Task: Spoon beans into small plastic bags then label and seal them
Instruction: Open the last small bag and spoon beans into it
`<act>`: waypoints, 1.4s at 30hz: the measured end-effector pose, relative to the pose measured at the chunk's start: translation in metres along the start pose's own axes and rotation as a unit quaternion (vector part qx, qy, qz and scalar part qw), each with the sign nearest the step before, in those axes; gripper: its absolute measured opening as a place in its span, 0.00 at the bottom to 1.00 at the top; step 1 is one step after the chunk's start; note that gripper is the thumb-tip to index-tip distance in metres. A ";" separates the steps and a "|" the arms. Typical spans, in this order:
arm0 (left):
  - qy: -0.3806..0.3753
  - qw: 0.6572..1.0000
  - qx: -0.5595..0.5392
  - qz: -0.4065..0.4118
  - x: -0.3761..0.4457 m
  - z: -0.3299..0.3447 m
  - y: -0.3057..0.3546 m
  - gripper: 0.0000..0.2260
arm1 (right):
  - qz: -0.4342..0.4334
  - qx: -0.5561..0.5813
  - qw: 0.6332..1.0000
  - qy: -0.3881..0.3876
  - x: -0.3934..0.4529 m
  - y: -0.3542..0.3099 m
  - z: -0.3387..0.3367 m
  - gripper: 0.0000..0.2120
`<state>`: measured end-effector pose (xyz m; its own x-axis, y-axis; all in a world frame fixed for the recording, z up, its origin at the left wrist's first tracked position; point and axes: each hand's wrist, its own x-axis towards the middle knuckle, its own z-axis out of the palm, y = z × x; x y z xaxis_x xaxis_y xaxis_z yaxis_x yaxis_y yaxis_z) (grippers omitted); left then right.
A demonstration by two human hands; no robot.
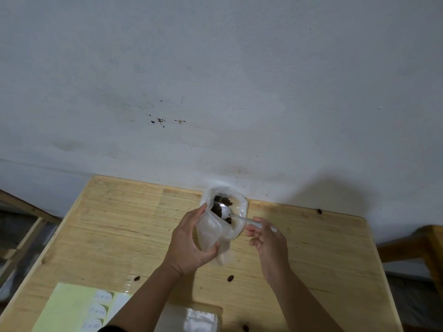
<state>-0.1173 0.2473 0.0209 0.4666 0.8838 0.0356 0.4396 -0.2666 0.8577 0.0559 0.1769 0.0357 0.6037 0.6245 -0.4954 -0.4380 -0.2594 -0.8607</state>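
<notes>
My left hand (189,240) grips a small clear plastic bag (212,232) and holds it upright over the wooden table (115,226). Behind the small bag stands a larger open bag of dark beans (221,203) near the table's far edge. My right hand (268,238) pinches the handle of a metal spoon (227,213), whose bowl lies among the beans at the mouth of the bags. A pale green sheet of labels (79,307) lies at the front left, and a pile of empty clear bags (199,318) lies at the front edge.
A few loose beans (230,278) lie scattered on the table, one by the far right edge (319,211). A grey wall (215,92) rises right behind the table. A wooden chair (419,245) stands to the right and a wooden frame (26,233) to the left.
</notes>
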 end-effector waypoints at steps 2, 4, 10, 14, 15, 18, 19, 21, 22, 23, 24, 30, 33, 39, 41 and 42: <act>-0.003 1.000 0.006 -0.003 0.000 0.000 -0.002 0.41 | -0.020 0.017 1.000 0.007 -0.002 -0.008 -0.005 0.11; -0.004 1.000 0.009 -0.007 0.000 0.001 0.000 0.41 | -0.045 0.014 0.999 0.008 -0.005 -0.017 -0.009 0.13; -0.002 1.000 0.017 -0.015 0.000 0.003 0.006 0.44 | -0.107 -0.027 0.994 -0.019 -0.023 -0.044 -0.015 0.15; -0.004 1.000 0.024 -0.018 -0.001 0.004 0.007 0.47 | -0.160 -0.084 0.983 -0.034 -0.033 -0.050 -0.010 0.15; -0.002 1.000 0.023 -0.019 -0.001 0.005 0.008 0.47 | -0.182 -0.108 0.977 -0.037 -0.036 -0.050 -0.009 0.15; 0.002 1.000 0.022 -0.019 -0.001 0.006 0.010 0.47 | -0.291 -0.203 0.933 -0.061 -0.044 -0.048 -0.004 0.13; 0.002 1.000 0.021 -0.016 -0.001 0.006 0.010 0.47 | -0.328 -0.226 0.915 -0.072 -0.048 -0.047 -0.003 0.12; 0.003 1.000 0.020 -0.014 -0.001 0.006 0.010 0.47 | -0.357 -0.207 0.909 -0.065 -0.051 -0.046 -0.002 0.13; 0.006 1.000 0.019 -0.014 -0.001 0.006 0.010 0.47 | -0.347 -0.171 0.921 -0.044 -0.052 -0.046 -0.001 0.13; 0.010 1.000 0.018 -0.013 -0.001 0.006 0.010 0.46 | -0.334 -0.139 0.932 -0.011 -0.050 -0.046 -0.001 0.12; 0.013 1.000 0.017 -0.013 -0.001 0.005 0.009 0.46 | -0.321 -0.123 0.939 0.028 -0.047 -0.044 -0.001 0.13; 0.021 0.999 0.023 -0.014 -0.002 0.007 0.011 0.46 | -0.241 -0.273 0.922 0.135 -0.022 -0.022 0.005 0.13; 0.029 0.999 0.011 -0.026 -0.001 0.008 0.011 0.45 | -0.216 -0.292 0.920 0.150 -0.012 -0.016 0.013 0.13; 0.040 0.998 -0.011 -0.042 0.000 0.008 0.006 0.43 | -0.162 -0.251 0.939 0.168 0.003 -0.007 0.029 0.13; 0.039 0.998 -0.016 -0.046 0.000 0.008 0.004 0.42 | -0.121 -0.204 0.955 0.176 0.008 -0.003 0.030 0.13; 0.038 0.998 -0.017 -0.047 0.001 0.007 0.004 0.42 | -0.097 -0.172 0.965 0.174 0.009 -0.002 0.030 0.13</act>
<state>-0.1097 0.2442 0.0202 0.3641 0.9313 -0.0070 0.4514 -0.1699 0.8760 0.0425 0.2050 0.0359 0.8655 0.4165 -0.2781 -0.0827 -0.4288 -0.8996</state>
